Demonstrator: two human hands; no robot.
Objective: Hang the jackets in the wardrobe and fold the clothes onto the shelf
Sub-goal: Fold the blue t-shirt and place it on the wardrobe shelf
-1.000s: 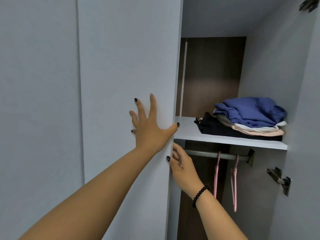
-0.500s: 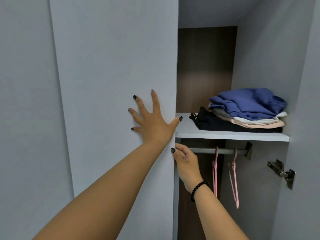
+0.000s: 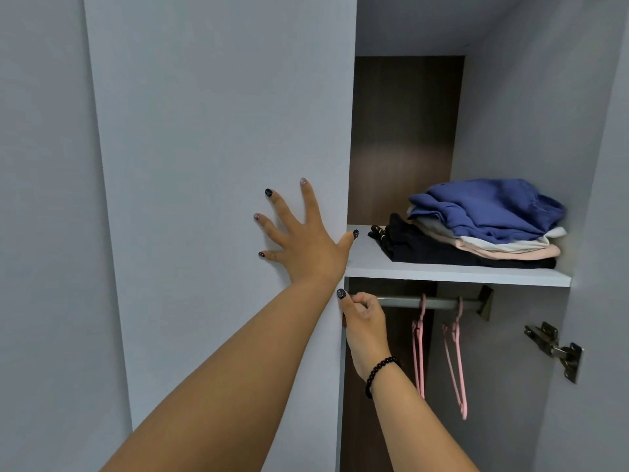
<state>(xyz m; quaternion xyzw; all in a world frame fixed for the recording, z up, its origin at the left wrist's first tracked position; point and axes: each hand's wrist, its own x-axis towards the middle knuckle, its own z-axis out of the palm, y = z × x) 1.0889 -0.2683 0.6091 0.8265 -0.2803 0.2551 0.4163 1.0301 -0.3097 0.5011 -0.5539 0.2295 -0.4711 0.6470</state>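
My left hand (image 3: 306, 247) presses flat on the front of the grey wardrobe door (image 3: 221, 114), fingers spread and thumb at the door's right edge. Just below it, my right hand (image 3: 364, 318) grips that same edge with curled fingers. Through the opening, a stack of folded clothes (image 3: 486, 212) lies on the white shelf (image 3: 442, 278): blue on top, white and pink under it, black at the bottom. Under the shelf, two empty pink hangers (image 3: 454, 362) hang on a metal rail (image 3: 435, 303). No jacket is in view.
The right-hand door stands open at the frame's right edge, with a metal hinge (image 3: 553, 349) sticking out. The wardrobe's back panel (image 3: 405, 137) is dark brown. Another grey panel (image 3: 41, 233) fills the far left.
Both hands stay on the door's right edge. The door's left edge has shifted left in view, and the right hand's fingers have curled tighter at the edge.
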